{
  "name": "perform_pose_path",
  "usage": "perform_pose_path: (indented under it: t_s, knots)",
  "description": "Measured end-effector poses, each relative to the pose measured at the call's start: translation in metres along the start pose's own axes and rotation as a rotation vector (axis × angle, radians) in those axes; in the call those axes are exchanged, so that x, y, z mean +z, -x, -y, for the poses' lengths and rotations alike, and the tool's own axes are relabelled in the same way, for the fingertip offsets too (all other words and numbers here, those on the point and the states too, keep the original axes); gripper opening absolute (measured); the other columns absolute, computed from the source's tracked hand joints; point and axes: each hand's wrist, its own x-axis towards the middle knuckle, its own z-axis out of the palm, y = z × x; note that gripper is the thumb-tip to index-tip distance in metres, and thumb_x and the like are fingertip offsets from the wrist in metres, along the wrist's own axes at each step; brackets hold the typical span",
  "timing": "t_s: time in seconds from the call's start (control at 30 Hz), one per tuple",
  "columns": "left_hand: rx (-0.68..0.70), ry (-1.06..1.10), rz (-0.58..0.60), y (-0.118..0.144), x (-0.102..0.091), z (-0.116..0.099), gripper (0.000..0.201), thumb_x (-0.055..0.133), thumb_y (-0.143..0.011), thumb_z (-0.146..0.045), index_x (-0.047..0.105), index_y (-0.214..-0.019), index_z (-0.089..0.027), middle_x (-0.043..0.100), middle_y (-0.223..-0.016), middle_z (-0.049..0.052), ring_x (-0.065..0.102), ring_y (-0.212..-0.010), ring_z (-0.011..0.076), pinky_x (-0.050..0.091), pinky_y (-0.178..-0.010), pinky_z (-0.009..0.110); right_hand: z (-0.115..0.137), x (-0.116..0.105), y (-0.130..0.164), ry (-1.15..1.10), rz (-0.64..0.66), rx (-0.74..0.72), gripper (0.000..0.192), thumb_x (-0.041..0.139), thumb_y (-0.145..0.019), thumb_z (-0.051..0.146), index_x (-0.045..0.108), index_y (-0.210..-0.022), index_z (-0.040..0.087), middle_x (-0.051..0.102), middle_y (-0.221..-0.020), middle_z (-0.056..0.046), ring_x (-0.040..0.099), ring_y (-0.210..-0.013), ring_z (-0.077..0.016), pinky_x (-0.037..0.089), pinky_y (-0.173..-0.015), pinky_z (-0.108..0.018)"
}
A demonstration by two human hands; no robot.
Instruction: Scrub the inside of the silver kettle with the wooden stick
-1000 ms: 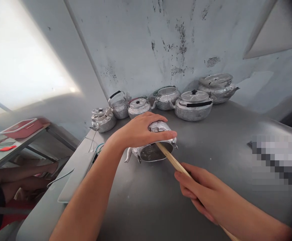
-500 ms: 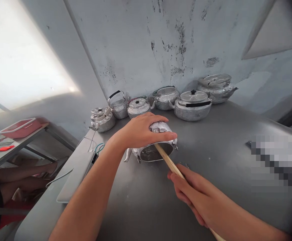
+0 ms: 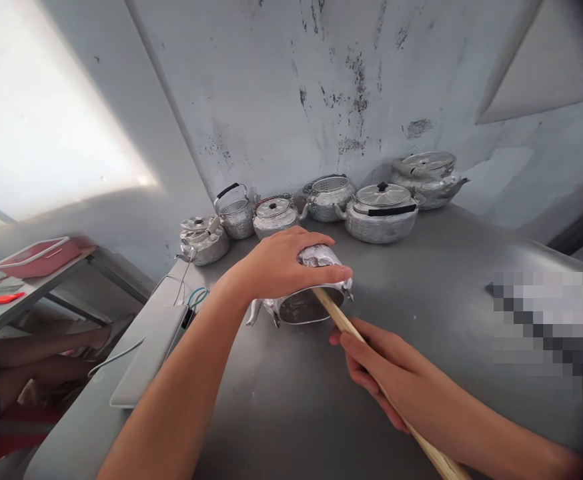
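Note:
A dented silver kettle (image 3: 317,256) lies tipped on its side on the grey table, its oval mouth turned towards me and its spout to the left. Over its upper side lies my left hand (image 3: 291,261), thumb and fingers curved around the body and gripping it. Wrapped around a long wooden stick (image 3: 339,319), my right hand (image 3: 379,370) is closed. The stick's far end goes inside the kettle's mouth, where its tip is hidden.
Several silver kettles (image 3: 381,223) stand along the wall at the table's far edge. A closed laptop (image 3: 149,357) with cables lies at the left. Beyond it are a pink basket (image 3: 39,260) on another table and a person's legs (image 3: 46,357). A blurred-out object (image 3: 551,327) lies at the right.
The stick and my right hand have shifted slightly, with the stick at a slightly different angle in the kettle's mouth. My left hand keeps its hold. The whole view has moved a little.

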Motion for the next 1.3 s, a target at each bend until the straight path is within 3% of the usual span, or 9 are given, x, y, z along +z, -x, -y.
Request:
perform_pose_path:
  t_s: [0.23, 0.53, 0.93, 1.3]
  knots:
    - [-0.018, 0.008, 0.004, 0.0007, -0.0006, -0.0009, 0.076, 0.060, -0.088, -0.082, 0.065, -0.144, -0.032, 0.063, -0.144, 0.003, 0.058, -0.133, 0.0295, 0.041, -0.115, 0.040, 0.0024, -0.0018, -0.0029, -0.001, 0.013, 0.016, 0.040, 0.033, -0.111, 0.049, 0.063, -0.110, 0.021, 0.041, -0.070, 0.009, 0.035, -0.048, -0.0075, 0.037, -0.044, -0.019]
    - [-0.019, 0.007, 0.003, 0.0003, -0.0008, -0.0009, 0.076, 0.060, -0.088, -0.082, 0.065, -0.145, -0.031, 0.063, -0.145, 0.004, 0.057, -0.134, 0.0299, 0.041, -0.116, 0.041, -0.0021, 0.0010, -0.0041, -0.003, 0.046, -0.006, 0.044, 0.031, -0.111, 0.051, 0.063, -0.105, 0.021, 0.042, -0.069, 0.009, 0.036, -0.045, -0.0069, 0.036, -0.043, -0.020]
    - [-0.018, -0.005, 0.007, -0.0003, -0.0017, -0.0019, 0.076, 0.058, -0.089, -0.082, 0.064, -0.145, -0.032, 0.063, -0.147, 0.004, 0.057, -0.135, 0.0322, 0.041, -0.117, 0.042, 0.0070, 0.0004, -0.0013, -0.022, 0.003, 0.089, 0.039, 0.033, -0.111, 0.048, 0.061, -0.110, 0.021, 0.045, -0.068, 0.010, 0.036, -0.042, -0.0060, 0.034, -0.043, -0.020]
    - [-0.019, 0.004, 0.004, 0.0002, -0.0012, -0.0018, 0.075, 0.058, -0.089, -0.082, 0.064, -0.145, -0.032, 0.062, -0.147, 0.004, 0.058, -0.134, 0.0308, 0.040, -0.117, 0.041, 0.0064, -0.0016, -0.0023, -0.025, 0.014, 0.030, 0.042, 0.033, -0.111, 0.050, 0.063, -0.110, 0.020, 0.046, -0.071, 0.009, 0.037, -0.044, -0.0058, 0.035, -0.045, -0.020]
